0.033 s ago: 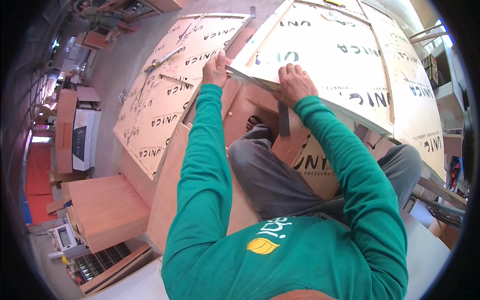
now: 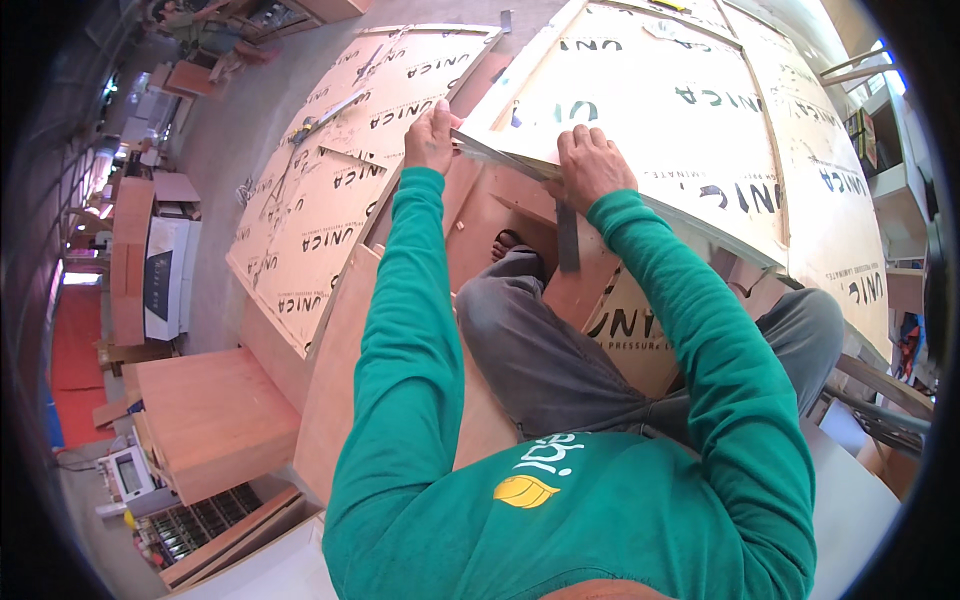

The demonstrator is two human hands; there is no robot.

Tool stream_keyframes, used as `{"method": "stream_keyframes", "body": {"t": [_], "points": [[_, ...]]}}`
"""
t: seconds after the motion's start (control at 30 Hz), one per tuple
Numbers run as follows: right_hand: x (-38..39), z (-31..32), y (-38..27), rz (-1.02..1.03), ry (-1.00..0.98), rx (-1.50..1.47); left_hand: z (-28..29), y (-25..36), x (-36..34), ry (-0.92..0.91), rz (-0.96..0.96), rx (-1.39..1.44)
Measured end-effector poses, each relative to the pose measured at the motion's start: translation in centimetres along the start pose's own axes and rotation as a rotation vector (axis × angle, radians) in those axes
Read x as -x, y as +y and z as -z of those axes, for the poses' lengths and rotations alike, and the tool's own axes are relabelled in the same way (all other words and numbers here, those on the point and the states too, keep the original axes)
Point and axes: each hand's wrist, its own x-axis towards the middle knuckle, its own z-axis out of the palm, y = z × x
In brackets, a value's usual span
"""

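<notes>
My left hand (image 2: pixel 430 140) is closed on the near left corner of a large white printed panel (image 2: pixel 650 100) with wooden battens. My right hand (image 2: pixel 597 167) grips that same panel's front edge, fingers bent over its top. A dark flat strip (image 2: pixel 568 240) hangs below my right hand. A pinkish printed panel (image 2: pixel 290 240) lies to the left, with a thin metal tool (image 2: pixel 310 128) on it. Bare plywood (image 2: pixel 470 200) shows under the gap between the panels, near my crossed legs and sandalled foot.
Another printed board (image 2: pixel 825 180) lies at the right beside white cabinets (image 2: pixel 895 170). At left stand a plywood box (image 2: pixel 215 420), a white-fronted unit (image 2: pixel 165 280) and a red sheet (image 2: pixel 75 360). A yellow tool (image 2: pixel 668 6) sits on the far panel. A person (image 2: pixel 175 20) is at the distant upper left.
</notes>
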Motion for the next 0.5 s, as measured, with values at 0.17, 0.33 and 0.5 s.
{"method": "stream_keyframes", "body": {"t": [0.17, 0.33, 0.5], "points": [[-0.1, -1.1, 0.3, 0.021, 0.057, -0.016, -0.2, -1.3, -0.2, 0.041, -0.057, -0.016], [-1.0, -0.4, 0.2, 0.013, 0.002, 0.035, -0.9, -2.4, -1.5, 0.112, -0.107, 0.003], [-1.6, -0.6, 0.1, 0.028, 0.009, 0.026, -0.8, -3.6, -2.0, 0.094, -0.114, -0.040]]}}
